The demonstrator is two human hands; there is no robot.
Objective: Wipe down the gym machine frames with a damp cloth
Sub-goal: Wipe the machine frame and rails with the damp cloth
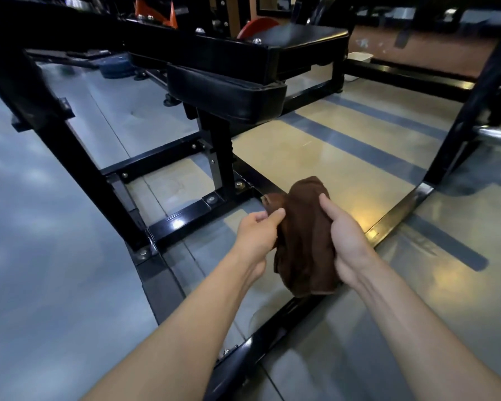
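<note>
A brown cloth (304,241) hangs bunched between both hands, above the floor in the lower middle of the head view. My left hand (256,235) pinches its left edge between thumb and fingers. My right hand (344,235) grips its right side, thumb on the front of the cloth. The black steel machine frame (182,217) runs along the floor just beyond and below the hands, with bolted base bars. A black padded seat (229,91) stands on a post (217,160) above that base.
A slanted black upright (55,131) rises at the left and another upright (469,111) at the right, with a chrome bar end (495,133) beside it. Weight plates and orange parts lie at the back. The floor is glossy grey and tan.
</note>
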